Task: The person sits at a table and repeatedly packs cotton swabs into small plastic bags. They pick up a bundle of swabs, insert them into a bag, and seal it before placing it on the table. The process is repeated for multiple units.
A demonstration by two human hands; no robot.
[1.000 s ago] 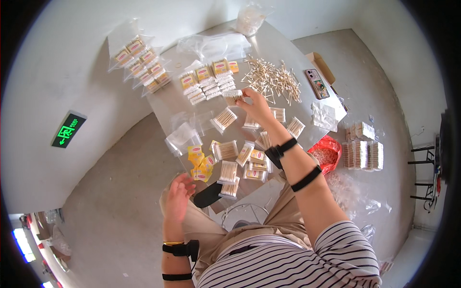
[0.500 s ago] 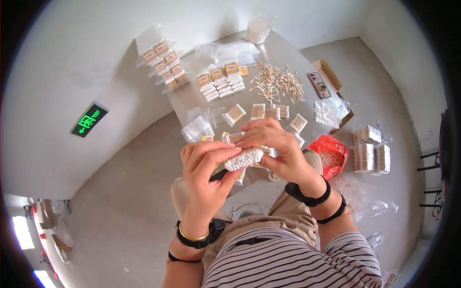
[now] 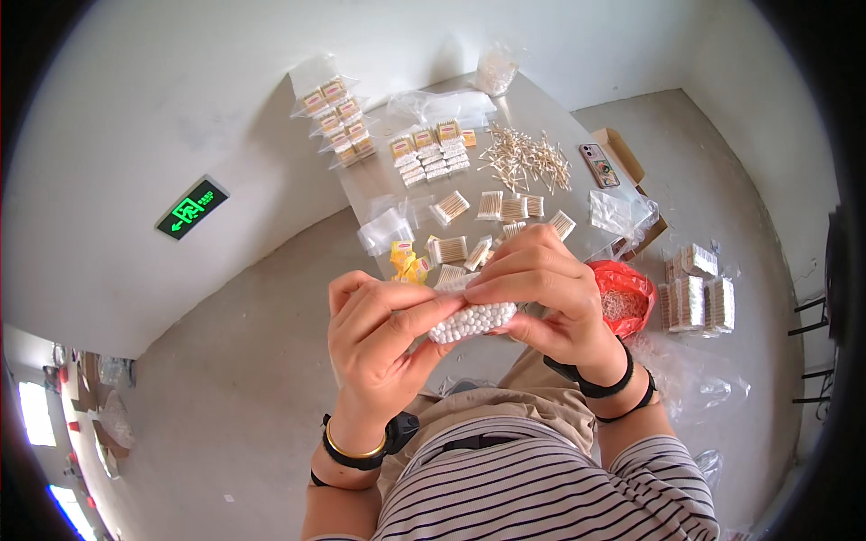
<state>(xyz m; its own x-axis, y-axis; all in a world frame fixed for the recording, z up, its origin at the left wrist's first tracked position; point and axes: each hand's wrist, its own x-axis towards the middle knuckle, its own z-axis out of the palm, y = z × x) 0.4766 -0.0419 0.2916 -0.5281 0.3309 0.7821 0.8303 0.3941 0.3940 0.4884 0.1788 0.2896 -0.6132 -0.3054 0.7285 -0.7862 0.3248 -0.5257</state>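
Between both hands I hold a bundle of cotton swabs [image 3: 472, 323], its packed white tips turned toward me. My left hand [image 3: 374, 338] grips the bundle's left end, thumb below and fingers above. On its right end my right hand [image 3: 550, 298] pinches with fingers on top and thumb beneath. A bit of clear wrapping shows behind the bundle near my fingertips. Beyond my hands, several small packs of swabs [image 3: 451, 207] lie on the grey table [image 3: 356, 185]. Yellow printed cards [image 3: 408, 260] sit just past my left hand.
Loose swabs [image 3: 525, 160] are heaped at mid-table, beside rows of stacked packs [image 3: 431, 155]. Clear bags [image 3: 388, 230] lie at the left edge, a phone [image 3: 599, 166] at the right. A red bag [image 3: 622, 298] of swabs and bundled packs [image 3: 696, 293] stand right of the table.
My hands and the bundle have shifted slightly right and down in view, uncovering the yellow cards. The grip stays on both ends; the surroundings shift as my head turns a little.
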